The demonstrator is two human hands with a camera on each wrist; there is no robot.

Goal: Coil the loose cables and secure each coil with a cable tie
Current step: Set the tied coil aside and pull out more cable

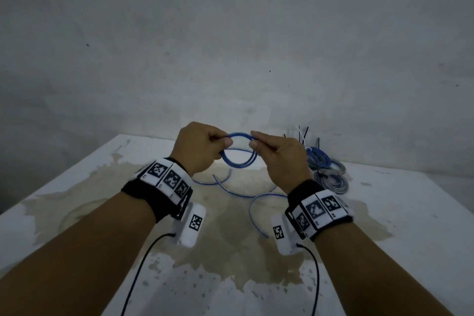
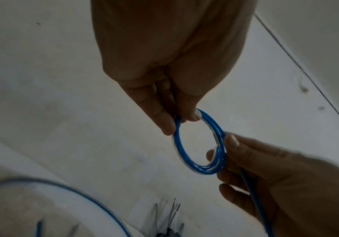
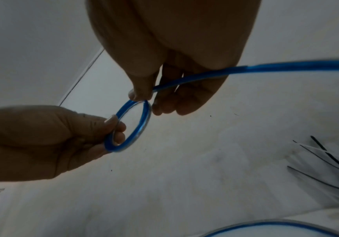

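Note:
A small coil of blue cable (image 1: 239, 159) hangs in the air above the table, held between both hands. My left hand (image 1: 205, 147) pinches the coil's left side between thumb and fingers. My right hand (image 1: 269, 151) pinches its right side, and the loose run of the same cable (image 3: 286, 68) passes under that palm. The free tail (image 1: 256, 200) trails down in loops on the stained table top. In the left wrist view the coil (image 2: 196, 144) shows several turns, with my left hand (image 2: 176, 121) at its top and my right hand (image 2: 225, 154) at its lower right.
Two finished coils, one blue (image 1: 319, 159) and one grey (image 1: 332, 181), lie at the right rear of the white table (image 1: 64, 187). A bunch of black and white cable ties (image 1: 302, 136) stands behind them. A grey wall (image 1: 230, 46) rises just beyond the far edge.

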